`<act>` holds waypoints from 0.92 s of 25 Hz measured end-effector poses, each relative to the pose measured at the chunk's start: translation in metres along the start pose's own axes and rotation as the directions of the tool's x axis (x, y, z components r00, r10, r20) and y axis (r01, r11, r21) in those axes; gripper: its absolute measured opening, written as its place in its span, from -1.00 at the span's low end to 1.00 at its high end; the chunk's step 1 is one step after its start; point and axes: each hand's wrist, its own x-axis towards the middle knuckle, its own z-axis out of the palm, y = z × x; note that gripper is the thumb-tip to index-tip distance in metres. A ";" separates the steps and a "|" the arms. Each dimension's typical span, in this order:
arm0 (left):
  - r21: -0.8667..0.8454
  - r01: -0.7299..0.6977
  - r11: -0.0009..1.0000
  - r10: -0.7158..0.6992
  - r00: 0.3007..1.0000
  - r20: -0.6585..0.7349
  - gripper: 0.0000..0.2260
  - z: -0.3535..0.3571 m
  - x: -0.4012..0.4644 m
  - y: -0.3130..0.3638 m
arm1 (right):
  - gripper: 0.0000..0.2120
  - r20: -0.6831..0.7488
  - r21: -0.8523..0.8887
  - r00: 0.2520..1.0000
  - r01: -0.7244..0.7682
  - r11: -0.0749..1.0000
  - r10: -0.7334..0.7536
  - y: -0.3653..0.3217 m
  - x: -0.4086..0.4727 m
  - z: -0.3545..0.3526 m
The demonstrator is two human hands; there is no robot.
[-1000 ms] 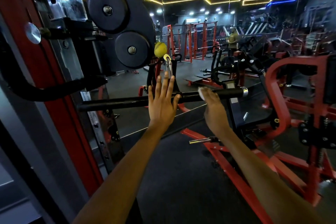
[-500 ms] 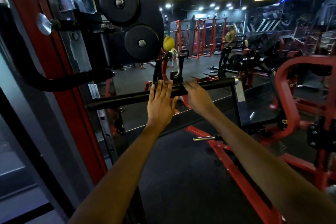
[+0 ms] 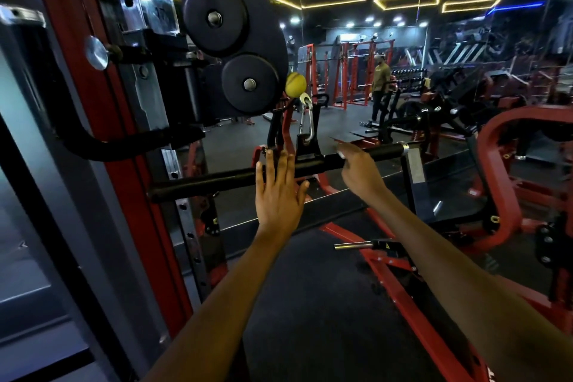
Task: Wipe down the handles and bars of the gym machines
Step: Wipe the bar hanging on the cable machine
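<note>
Head view: the black cable bar (image 3: 310,168) hangs level from a carabiner (image 3: 305,121) under the pulley wheels (image 3: 235,49), so it can swing. The left hand (image 3: 280,192) lies flat against it just left of the hanger, fingers (image 3: 269,164) straight and released, most likely to steady it. The right hand (image 3: 359,169) rests on the bar to the right of the hanger, fingers curled over a small white cloth (image 3: 341,154) that barely shows, pressing it onto the grip for wiping.
</note>
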 end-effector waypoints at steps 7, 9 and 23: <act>-0.066 -0.023 0.998 0.020 0.998 -0.056 -0.45 -0.007 -0.014 -0.001 | -0.38 -0.123 -0.084 0.978 -0.180 0.980 0.169 0.026 -0.024 -0.016; -0.116 -0.003 0.993 -0.006 0.997 -0.075 -0.46 -0.007 -0.017 -0.001 | -0.44 -0.130 -0.052 0.983 -0.136 0.989 0.129 -0.003 -0.027 -0.004; -0.217 0.005 0.976 -0.048 0.980 -0.195 -0.51 -0.013 -0.042 -0.017 | -0.36 -0.154 -0.130 0.983 0.079 0.988 -0.099 -0.007 -0.059 -0.014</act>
